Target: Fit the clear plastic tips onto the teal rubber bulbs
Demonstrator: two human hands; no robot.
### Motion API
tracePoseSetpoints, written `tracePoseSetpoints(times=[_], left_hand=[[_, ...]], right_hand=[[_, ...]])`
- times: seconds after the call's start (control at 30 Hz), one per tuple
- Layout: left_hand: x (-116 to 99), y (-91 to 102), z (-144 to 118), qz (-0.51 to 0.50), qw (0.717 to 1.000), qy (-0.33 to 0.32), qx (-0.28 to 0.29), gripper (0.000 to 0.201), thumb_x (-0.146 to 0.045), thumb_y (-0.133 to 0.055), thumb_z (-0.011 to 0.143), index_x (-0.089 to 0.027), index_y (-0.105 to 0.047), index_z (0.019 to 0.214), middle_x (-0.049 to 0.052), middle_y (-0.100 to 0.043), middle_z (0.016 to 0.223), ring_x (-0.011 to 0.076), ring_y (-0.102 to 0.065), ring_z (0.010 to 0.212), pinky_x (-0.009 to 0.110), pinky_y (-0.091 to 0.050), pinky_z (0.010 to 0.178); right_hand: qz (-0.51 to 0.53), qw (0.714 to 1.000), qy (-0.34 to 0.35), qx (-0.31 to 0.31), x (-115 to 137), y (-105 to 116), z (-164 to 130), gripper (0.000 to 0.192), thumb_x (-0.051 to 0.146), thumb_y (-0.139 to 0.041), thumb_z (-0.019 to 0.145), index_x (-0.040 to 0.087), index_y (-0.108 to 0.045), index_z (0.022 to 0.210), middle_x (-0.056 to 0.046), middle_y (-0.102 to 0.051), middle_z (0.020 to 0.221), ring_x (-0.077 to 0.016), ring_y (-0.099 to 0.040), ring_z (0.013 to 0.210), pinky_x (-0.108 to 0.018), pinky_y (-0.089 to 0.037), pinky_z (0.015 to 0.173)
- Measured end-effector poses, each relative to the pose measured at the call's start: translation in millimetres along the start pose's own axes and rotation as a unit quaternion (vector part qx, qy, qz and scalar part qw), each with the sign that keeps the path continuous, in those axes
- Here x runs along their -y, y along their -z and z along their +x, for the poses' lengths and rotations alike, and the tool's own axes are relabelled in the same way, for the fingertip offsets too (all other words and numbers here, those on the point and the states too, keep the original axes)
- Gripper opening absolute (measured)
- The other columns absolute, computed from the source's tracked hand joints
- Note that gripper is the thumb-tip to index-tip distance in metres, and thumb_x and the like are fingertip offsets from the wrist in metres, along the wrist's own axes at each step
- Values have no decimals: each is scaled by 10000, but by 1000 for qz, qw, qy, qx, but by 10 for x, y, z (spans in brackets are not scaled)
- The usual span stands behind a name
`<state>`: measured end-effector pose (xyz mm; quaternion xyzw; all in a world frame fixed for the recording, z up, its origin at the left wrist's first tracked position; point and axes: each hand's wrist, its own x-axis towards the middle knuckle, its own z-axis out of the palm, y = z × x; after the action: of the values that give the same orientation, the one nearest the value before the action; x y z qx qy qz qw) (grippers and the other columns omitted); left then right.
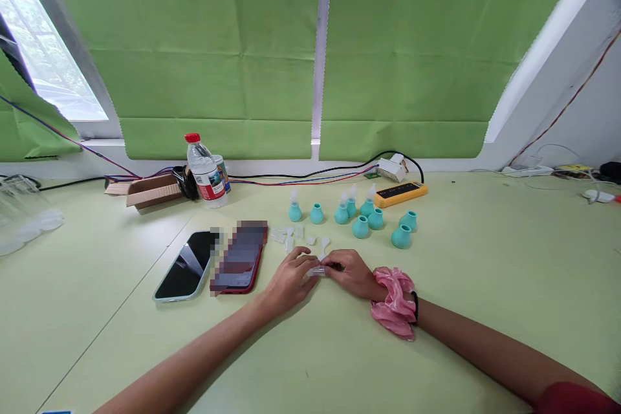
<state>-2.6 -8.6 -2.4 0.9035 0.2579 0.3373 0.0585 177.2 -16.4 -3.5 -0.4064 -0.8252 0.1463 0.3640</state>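
Note:
My left hand point(291, 278) and my right hand point(352, 273) meet on the pale green table point(485, 284), both pinching a small clear plastic piece point(317, 270) between their fingertips. A pink scrunchie point(394, 302) sits on my right wrist. Just beyond the hands lie several loose clear plastic parts point(291, 236). Farther back stand several teal rubber bulbs point(361, 226), some topped with clear tips point(294, 197).
Two phones lie left of my hands: one in a pale case point(183, 267), one in a red case point(239, 259). A water bottle point(206, 171), a small cardboard box point(154, 190), a yellow device point(400, 193) and cables run along the back. Clear plastic items point(24, 217) sit far left.

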Motion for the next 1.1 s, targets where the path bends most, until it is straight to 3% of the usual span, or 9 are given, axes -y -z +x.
tracePoseSetpoints(times=[0.23,0.43,0.73,0.93,1.1], left_hand=[[15,-25,-19,-14,999,24,18,231,-136,-483,752,-186,-542,970,50,-613,891,207,-466,958,337,-460,771],[-26,25,-3,15,995,95,3,254,-209,-539,726,-155,-558,973,101,-566,915,187,-541,845,318,-470,736],[5,-11,-3,-41,996,79,-4,153,-176,-555,722,-169,-590,871,65,-593,860,171,-522,882,273,-473,726],[-24,35,-1,1,992,129,3,209,-260,-549,731,-176,-568,922,67,-578,877,164,-553,807,286,-465,723],[-17,9,-19,-11,992,123,-2,165,-251,-536,743,-176,-578,883,58,-589,843,152,-560,792,256,-458,717]], right_hand=[[1,1000,13,-14,13,0,11,108,189,-527,742,157,-624,707,-27,-626,639,-124,-537,575,-221,-397,558],[7,1000,15,-25,19,-9,8,123,206,-513,758,159,-623,730,-22,-621,629,-114,-521,539,-217,-392,534],[-7,999,44,-19,18,-6,5,136,214,-497,773,164,-617,732,-27,-608,628,-126,-536,578,-227,-398,556],[-8,998,43,-37,20,-3,8,155,229,-477,786,158,-608,743,-32,-603,630,-125,-525,568,-230,-395,550],[-7,998,51,-32,38,8,4,169,241,-468,794,160,-607,741,-28,-598,621,-119,-521,558,-226,-392,542]])
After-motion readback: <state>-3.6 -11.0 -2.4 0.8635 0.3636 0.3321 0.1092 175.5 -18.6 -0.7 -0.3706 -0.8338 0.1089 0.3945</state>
